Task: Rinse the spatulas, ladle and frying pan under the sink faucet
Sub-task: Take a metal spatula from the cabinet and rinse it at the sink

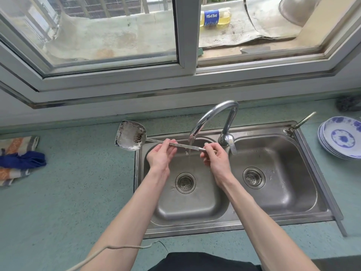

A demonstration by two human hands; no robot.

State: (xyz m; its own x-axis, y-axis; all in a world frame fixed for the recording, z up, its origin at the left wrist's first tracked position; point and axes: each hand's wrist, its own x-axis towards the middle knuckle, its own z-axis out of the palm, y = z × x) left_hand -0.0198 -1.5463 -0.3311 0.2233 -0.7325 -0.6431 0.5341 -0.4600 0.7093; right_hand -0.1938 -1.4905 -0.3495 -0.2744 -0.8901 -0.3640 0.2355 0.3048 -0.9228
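1. cloths point(18, 160): striped and blue, bunched on the counter point(78, 192) at the 9 o'clock edge of the view.
2. spatula point(130, 135): metal blade out over the counter at 10 o'clock from the left basin point(187, 208); handle runs toward 3 o'clock, passing under the faucet point(211, 118).
3. left hand point(161, 155): palm up, fingertips curled onto the handle just beside the blade, pinching it.
4. water stream point(190, 147): falls from the spout onto the handle between both hands.
5. right hand point(214, 157): thumb and fingers pinch the handle's far end.
6. right basin point(283, 192): at 3 o'clock of the left basin.
7. plates point(341, 137): blue-and-white stack at the 3 o'clock edge.
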